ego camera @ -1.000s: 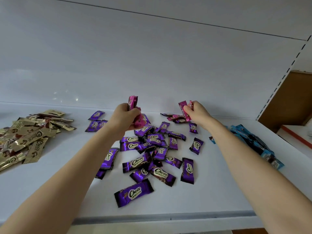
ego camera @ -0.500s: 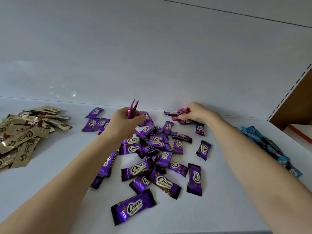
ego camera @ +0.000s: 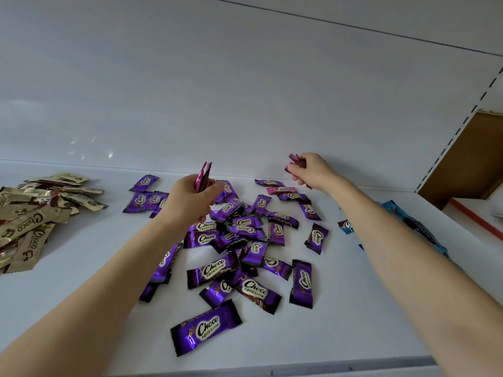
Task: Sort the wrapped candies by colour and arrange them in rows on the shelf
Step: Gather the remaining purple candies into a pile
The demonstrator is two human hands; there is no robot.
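Nearest the front edge, at six o'clock of the view, one purple candy (ego camera: 206,329) lay by itself, label up, a little apart from the purple heap (ego camera: 239,240) that sprawled loose and overlapping over the middle of the white shelf (ego camera: 81,308). The heap lay in no rows yet, so by the look of it the colour sorting came first and the arranging was yet to do. At nine o'clock of the heap, well apart, the gold candies (ego camera: 30,221) lay in their own pile. At three o'clock the blue candies (ego camera: 408,221) lay in another, partly hidden behind the right forearm. Each colour was kept clear of the rest, probably so that it would not mix back in. Over the far side of the heap, at about eleven o'clock, the left hand (ego camera: 190,202) hung above the shelf with its fingers curled round a small sheaf of pink wrappers (ego camera: 202,176), whose ends stood up out of the fist; it seemed to serve as the store for that colour. Farther back, at one o'clock, the right hand (ego camera: 313,171) pinched a few more pink pieces (ego camera: 296,161) between thumb and fingertips, close to the back wall (ego camera: 245,104) — how many could not be told. Just below it one pink candy (ego camera: 281,190) lay flat among the farthest purple ones, likely the next to be picked.
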